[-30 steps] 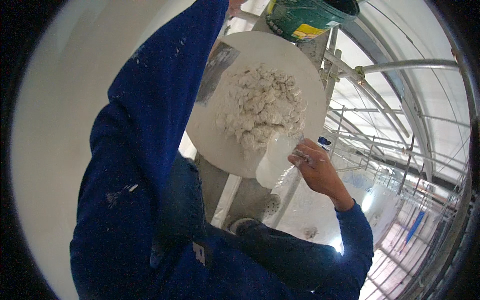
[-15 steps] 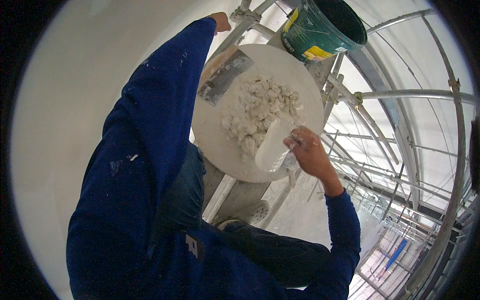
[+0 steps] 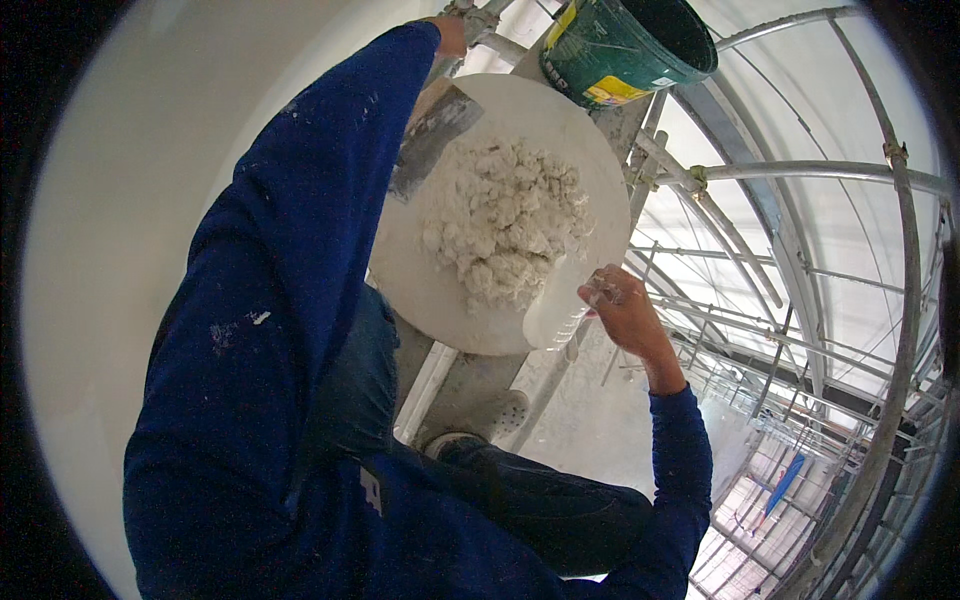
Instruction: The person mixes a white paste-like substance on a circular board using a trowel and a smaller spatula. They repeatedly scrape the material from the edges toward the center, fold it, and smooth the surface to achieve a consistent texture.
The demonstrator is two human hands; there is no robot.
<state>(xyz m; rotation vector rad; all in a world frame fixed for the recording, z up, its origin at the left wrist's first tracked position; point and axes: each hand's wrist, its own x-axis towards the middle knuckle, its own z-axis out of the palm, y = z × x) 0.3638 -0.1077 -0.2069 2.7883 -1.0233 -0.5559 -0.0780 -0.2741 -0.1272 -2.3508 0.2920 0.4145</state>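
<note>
The right hand [image 3: 622,308] has its fingers curled around the near side of a translucent white plastic jug [image 3: 552,312], which is tilted just left of that hand at the lower edge of a heap of lumpy off-white plaster [image 3: 510,215]. The jug is probably light and fairly stiff, its thin wall likely to flex if squeezed; wet residue could make it slippery, so the side under the fingers looks the soundest hold. The heap, between the two hands on a round white board [image 3: 600,130], looks soft, crumbly and heavy in bulk, better scooped from below than pinched. The left hand [image 3: 453,36], beyond a flat grey metal blade [image 3: 436,148], is beside grey scaffold tubing [image 3: 497,45]; whether its fingers close on anything, I cannot tell.
</note>
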